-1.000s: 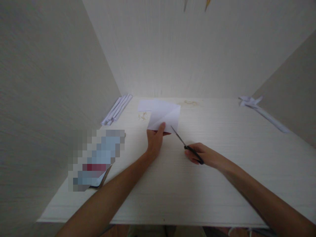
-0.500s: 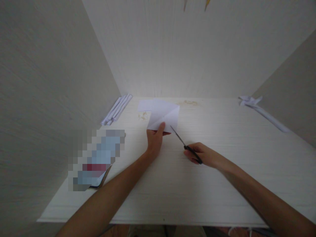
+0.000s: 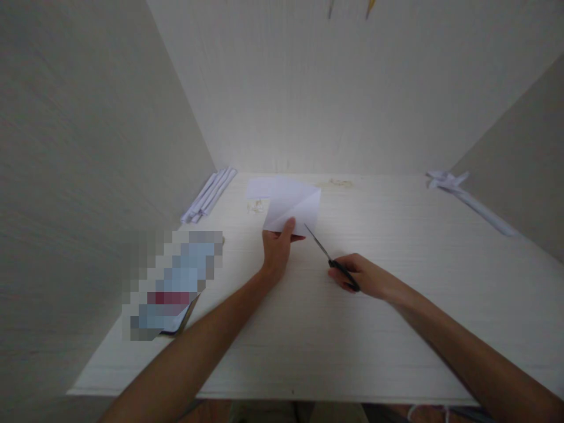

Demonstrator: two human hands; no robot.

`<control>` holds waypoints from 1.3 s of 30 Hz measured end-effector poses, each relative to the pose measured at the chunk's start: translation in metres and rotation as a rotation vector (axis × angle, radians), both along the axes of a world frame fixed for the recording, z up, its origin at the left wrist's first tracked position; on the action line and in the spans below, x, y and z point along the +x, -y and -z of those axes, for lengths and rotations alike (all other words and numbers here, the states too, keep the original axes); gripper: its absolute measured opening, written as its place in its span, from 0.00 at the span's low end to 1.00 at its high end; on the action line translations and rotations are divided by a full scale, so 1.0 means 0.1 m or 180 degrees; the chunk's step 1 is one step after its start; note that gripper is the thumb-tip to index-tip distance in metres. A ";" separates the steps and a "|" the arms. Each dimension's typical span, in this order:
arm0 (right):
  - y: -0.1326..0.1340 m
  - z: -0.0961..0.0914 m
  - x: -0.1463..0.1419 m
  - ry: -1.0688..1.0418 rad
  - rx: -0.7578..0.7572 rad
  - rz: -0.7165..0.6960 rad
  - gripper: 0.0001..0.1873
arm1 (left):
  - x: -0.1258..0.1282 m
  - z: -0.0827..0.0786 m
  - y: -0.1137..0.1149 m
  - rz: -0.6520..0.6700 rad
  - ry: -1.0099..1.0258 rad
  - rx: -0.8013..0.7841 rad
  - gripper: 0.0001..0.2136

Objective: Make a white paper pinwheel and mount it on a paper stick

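My left hand (image 3: 276, 249) pinches the near edge of a white sheet of paper (image 3: 294, 207) with a diagonal crease, holding it a little above the white table (image 3: 308, 329). My right hand (image 3: 359, 275) grips the black handles of a pair of scissors (image 3: 331, 258). The blades point up and left, and their tip sits just at the paper's near right edge. Another white sheet (image 3: 259, 188) lies flat behind the held one.
Folded white paper strips (image 3: 209, 195) lie at the back left by the wall, and a white paper shape with a long tail (image 3: 467, 197) at the back right. Small scraps (image 3: 255, 206) lie beside the sheet. A blurred-out object (image 3: 174, 285) rests at the left. Walls enclose three sides.
My right hand and the scissors have crept slightly up and left toward the paper. The left hand and the sheet have stayed in place.
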State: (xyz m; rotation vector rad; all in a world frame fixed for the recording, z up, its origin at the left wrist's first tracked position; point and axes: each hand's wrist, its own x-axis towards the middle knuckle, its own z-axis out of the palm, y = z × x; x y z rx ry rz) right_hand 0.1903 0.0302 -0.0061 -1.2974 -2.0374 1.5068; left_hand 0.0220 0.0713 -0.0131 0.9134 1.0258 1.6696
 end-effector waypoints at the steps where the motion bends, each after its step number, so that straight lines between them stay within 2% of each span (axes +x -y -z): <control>1: 0.00 0.00 0.00 0.0025 0.0005 -0.0001 0.23 | 0.00 0.00 0.00 -0.0003 -0.0006 -0.0001 0.12; 10: 0.04 -0.07 -0.02 0.0025 -0.0070 -0.0005 0.22 | -0.01 0.02 -0.01 0.0040 0.0063 0.0003 0.13; 19: 0.04 -0.06 -0.01 -0.0150 -0.0152 -0.0012 0.22 | -0.01 0.01 0.00 0.0044 0.0054 -0.0080 0.14; 29: 0.04 -0.10 -0.03 -0.0285 -0.0055 -0.0015 0.25 | 0.01 0.00 0.02 0.0237 0.0026 -0.0058 0.11; 39: 0.04 -0.12 -0.04 -0.0293 0.0012 0.0019 0.26 | 0.03 -0.03 0.07 0.0452 -0.0162 -0.0092 0.12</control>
